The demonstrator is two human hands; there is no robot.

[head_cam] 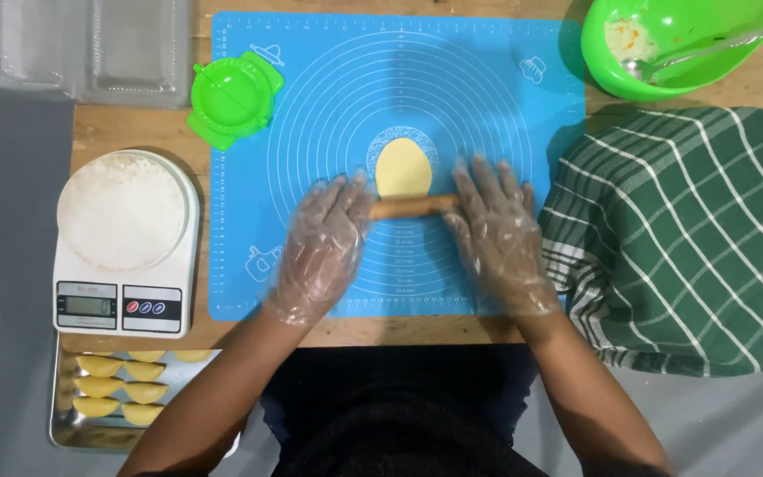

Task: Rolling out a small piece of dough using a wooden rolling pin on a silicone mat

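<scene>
Wooden table (pixel 147 132), blue silicone mat (pixel 505 132) centred on it, grey floor around. One yellow dough oval (pixel 404 168) sits at mat centre. One thin wooden rolling pin (pixel 412 207) lies across the oval's 6 o'clock edge.

Left hand (pixel 321 247) in a clear glove: fingers flat and extended, pressing on the pin's left end, not wrapped. Right hand (pixel 498 234), also gloved: same open flat palm on the pin's right end.

Judgement: even pressure from both palms, pin square to the oval, roll toward 12 o'clock and back, so thickness comes out uniform.

Counts:
- 1 green dumpling press (pixel 233 95), 10 o'clock of dough.
- 1 kitchen scale (pixel 125 296) at 9 o'clock, carrying 1 plate of flour (pixel 121 210).
- 1 green bowl (pixel 611 75) at 2 o'clock, filling plus 1 spoon (pixel 708 49) inside.
- 1 green checked cloth (pixel 691 238) at 3 o'clock.
- 1 metal tray (pixel 59 424) at 8 o'clock, about 7 folded pastries (pixel 121 389) visible; some are cut off by the table edge.
- Clear plastic containers (pixel 90 49) at 10 o'clock, number unclear.
</scene>
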